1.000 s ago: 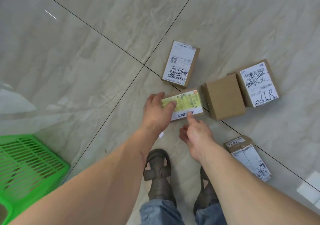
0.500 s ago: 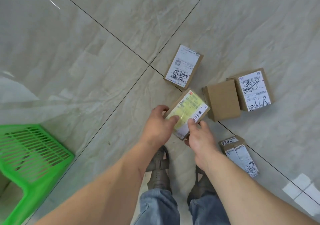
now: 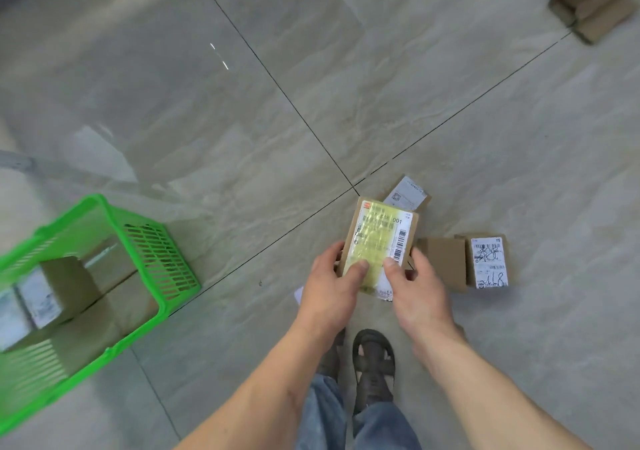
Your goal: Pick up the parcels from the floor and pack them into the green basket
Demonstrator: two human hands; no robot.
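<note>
Hands around parcel; boxes in basket

"001" on held parcel (label)

The parcel that I hold in my left hand and right hand is matt brown cardboard, with a glossy yellow-green film over its paper label. The floor is polished stone-look tile, very shiny, and light reflects in it. The green basket is smooth moulded plastic with slotted walls. My sandal looks like dull dark leather, and my jeans are blue denim cloth.
</note>
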